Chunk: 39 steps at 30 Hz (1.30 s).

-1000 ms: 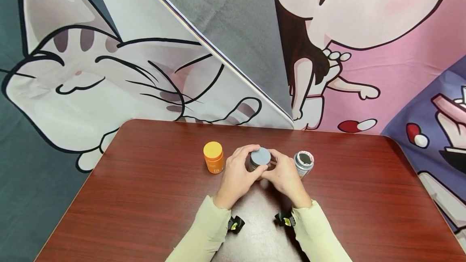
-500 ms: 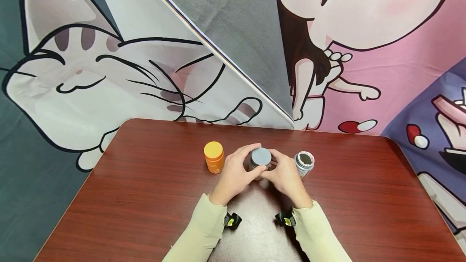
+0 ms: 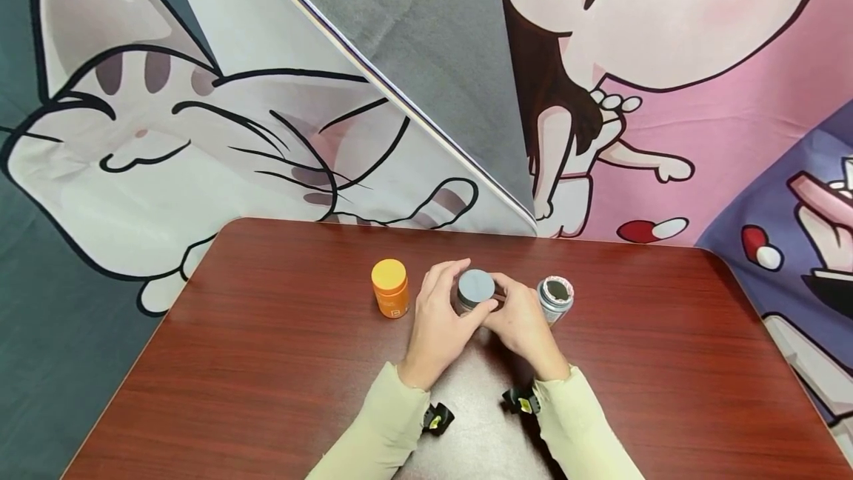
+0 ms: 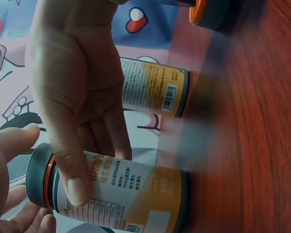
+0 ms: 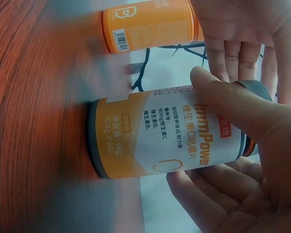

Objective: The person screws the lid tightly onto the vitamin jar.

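Between my hands stands a vitamin bottle [image 5: 155, 131] with a white and yellow label and a grey-green cap [image 3: 476, 287]. My right hand [image 3: 523, 321] grips its body, thumb on one side and fingers on the other. My left hand [image 3: 440, 321] surrounds the cap with fingers and thumb spread; in the left wrist view, its thumb and fingertips appear apart from the cap. An orange ring [image 4: 49, 182] shows under the cap. Just right of my right hand is a similar uncapped bottle [image 3: 556, 299], its mouth dark.
An orange bottle with a yellow lid [image 3: 389, 287] stands left of my hands on the reddish-brown table [image 3: 266, 347]. In the left wrist view, a dark piece with an orange rim [image 4: 208, 13] lies at the top edge. A cartoon-printed cloth [image 3: 413, 58] hangs behind.
My left hand has turned around the cap, its fingers spreading away from it and its wrist shifting right. My right hand and the bottle have stayed nearly in place.
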Each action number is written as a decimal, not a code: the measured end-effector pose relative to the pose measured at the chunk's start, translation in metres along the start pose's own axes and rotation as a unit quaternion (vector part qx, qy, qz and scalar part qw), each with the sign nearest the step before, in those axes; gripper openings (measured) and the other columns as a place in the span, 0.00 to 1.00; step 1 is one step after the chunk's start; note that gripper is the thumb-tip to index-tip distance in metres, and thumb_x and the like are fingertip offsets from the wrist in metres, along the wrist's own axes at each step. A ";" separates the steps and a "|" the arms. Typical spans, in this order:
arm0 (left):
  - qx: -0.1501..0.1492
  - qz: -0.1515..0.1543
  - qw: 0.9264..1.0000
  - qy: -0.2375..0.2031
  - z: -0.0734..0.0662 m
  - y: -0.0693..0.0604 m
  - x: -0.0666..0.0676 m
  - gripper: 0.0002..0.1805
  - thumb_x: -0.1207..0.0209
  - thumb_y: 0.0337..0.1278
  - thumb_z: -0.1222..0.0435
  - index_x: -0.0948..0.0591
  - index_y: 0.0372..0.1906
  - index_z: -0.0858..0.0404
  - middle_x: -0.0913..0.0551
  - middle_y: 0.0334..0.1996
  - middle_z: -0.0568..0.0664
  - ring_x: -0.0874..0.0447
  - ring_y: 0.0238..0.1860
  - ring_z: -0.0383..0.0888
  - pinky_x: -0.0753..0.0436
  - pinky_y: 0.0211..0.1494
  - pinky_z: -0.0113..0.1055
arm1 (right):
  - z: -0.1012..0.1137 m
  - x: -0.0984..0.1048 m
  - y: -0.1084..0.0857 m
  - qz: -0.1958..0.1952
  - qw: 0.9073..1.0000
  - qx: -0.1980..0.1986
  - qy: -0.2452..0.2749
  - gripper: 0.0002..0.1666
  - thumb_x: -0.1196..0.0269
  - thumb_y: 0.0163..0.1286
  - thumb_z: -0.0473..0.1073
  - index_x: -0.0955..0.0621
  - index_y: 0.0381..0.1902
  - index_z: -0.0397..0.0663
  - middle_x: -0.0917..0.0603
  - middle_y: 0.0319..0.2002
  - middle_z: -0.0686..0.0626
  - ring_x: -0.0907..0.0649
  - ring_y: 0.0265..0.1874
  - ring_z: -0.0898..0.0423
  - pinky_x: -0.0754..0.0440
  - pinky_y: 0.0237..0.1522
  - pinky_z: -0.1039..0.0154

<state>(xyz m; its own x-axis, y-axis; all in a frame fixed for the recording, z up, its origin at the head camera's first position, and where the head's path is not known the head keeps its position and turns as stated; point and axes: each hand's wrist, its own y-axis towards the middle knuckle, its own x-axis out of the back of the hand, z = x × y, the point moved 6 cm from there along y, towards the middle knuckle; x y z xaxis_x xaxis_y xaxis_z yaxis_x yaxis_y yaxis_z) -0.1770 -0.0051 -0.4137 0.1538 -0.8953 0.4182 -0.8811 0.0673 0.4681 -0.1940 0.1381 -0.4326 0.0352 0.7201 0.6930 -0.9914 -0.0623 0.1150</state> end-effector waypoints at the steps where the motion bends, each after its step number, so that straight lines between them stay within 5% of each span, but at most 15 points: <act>1: 0.003 0.000 1.000 0.001 0.000 0.000 0.000 0.36 0.23 0.47 0.55 0.22 0.63 0.59 0.22 0.57 0.47 0.24 0.56 0.42 0.23 0.57 0.36 | 0.000 0.000 0.000 -0.001 1.000 0.001 -0.001 0.30 0.25 0.50 0.40 0.16 0.54 0.45 0.11 0.44 0.45 0.13 0.46 0.48 0.18 0.49 0.50; 8: 0.004 0.001 1.000 0.005 0.000 0.001 -0.002 0.34 0.23 0.48 0.59 0.21 0.62 0.60 0.21 0.56 0.50 0.23 0.56 0.45 0.21 0.55 0.40 | 0.002 0.001 0.000 -0.006 1.000 0.013 -0.007 0.30 0.24 0.49 0.41 0.15 0.53 0.45 0.11 0.44 0.46 0.13 0.46 0.48 0.19 0.48 0.49; 22: -0.020 0.055 0.998 0.010 0.004 0.007 0.000 0.30 0.26 0.51 0.63 0.19 0.61 0.62 0.19 0.57 0.48 0.21 0.57 0.44 0.22 0.59 0.41 | 0.001 0.001 0.001 0.009 1.000 -0.009 -0.007 0.31 0.23 0.50 0.43 0.16 0.55 0.46 0.11 0.42 0.47 0.14 0.42 0.51 0.19 0.47 0.50; 27: -0.013 0.057 0.998 -0.018 0.005 0.006 0.001 0.32 0.25 0.49 0.62 0.20 0.63 0.58 0.20 0.60 0.44 0.23 0.61 0.40 0.24 0.62 0.40 | 0.000 0.000 0.001 0.006 1.000 -0.004 0.000 0.31 0.24 0.49 0.42 0.16 0.54 0.45 0.11 0.43 0.46 0.13 0.44 0.50 0.19 0.48 0.49; 32: -0.014 0.036 0.999 -0.029 0.003 0.005 0.002 0.37 0.23 0.46 0.59 0.21 0.65 0.57 0.23 0.64 0.43 0.27 0.65 0.40 0.27 0.65 0.41 | 0.001 0.000 0.000 0.002 1.000 0.004 0.004 0.30 0.24 0.49 0.40 0.16 0.53 0.45 0.11 0.44 0.46 0.13 0.46 0.48 0.18 0.50 0.49; 39: -0.014 -0.014 1.000 0.012 -0.001 0.002 0.001 0.37 0.21 0.42 0.56 0.20 0.61 0.61 0.20 0.57 0.48 0.24 0.58 0.45 0.24 0.58 0.41 | 0.002 0.001 0.000 -0.001 1.000 0.008 0.001 0.29 0.24 0.49 0.40 0.15 0.53 0.45 0.10 0.42 0.46 0.13 0.45 0.48 0.18 0.49 0.49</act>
<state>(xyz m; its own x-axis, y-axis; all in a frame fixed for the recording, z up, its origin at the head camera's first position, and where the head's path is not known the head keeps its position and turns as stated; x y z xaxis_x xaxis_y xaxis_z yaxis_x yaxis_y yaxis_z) -0.1779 -0.0055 -0.4121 0.1886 -0.8866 0.4224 -0.8637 0.0550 0.5011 -0.1934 0.1373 -0.4306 0.0378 0.7219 0.6910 -0.9892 -0.0711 0.1284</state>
